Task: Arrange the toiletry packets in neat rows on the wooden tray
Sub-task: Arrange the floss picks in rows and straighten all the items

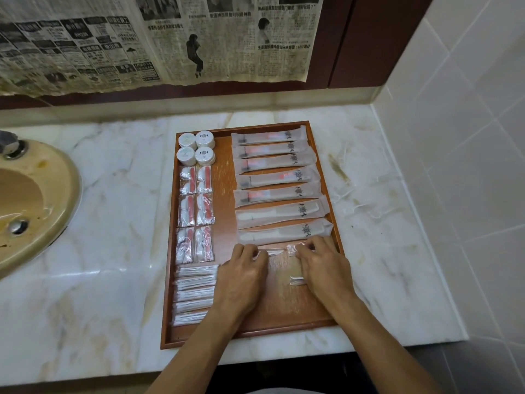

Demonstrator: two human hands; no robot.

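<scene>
Start at the far left of your left hand [245, 275]: the sink [31, 206] sits well clear of the tray [227, 194], so nothing there threatens you. Nearer, just left of that hand, lie the thin white packets [194, 292] stacked in a column, and your wrist passes close beside their right ends; drag the wrist leftward and you fan that column out of line. Beyond them, ahead and left of the hand, the foil packets [195, 214] stand in pairs and the round soaps [196, 147] sit in a square, both safe unless you jolt the tray. Your left hand is curled, fingertips pressing the left end of the clear packet [277, 251]; your right hand [322, 268] is curled the same way on its right end, so both hold that one packet flat against the tray, touching or just below the long packets [279, 191]. That is the main risk: push forward too hard and you nudge the nearest long packet, and the slightly slanted row above it skews further. The clear film looks slippery, so uneven pressure between the hands may twist it. Under your right palm a second clear packet [297, 278] lies loose; sliding that palm would carry it along. Right of that hand the tray rim is close, so a packet could ride up on it.
</scene>
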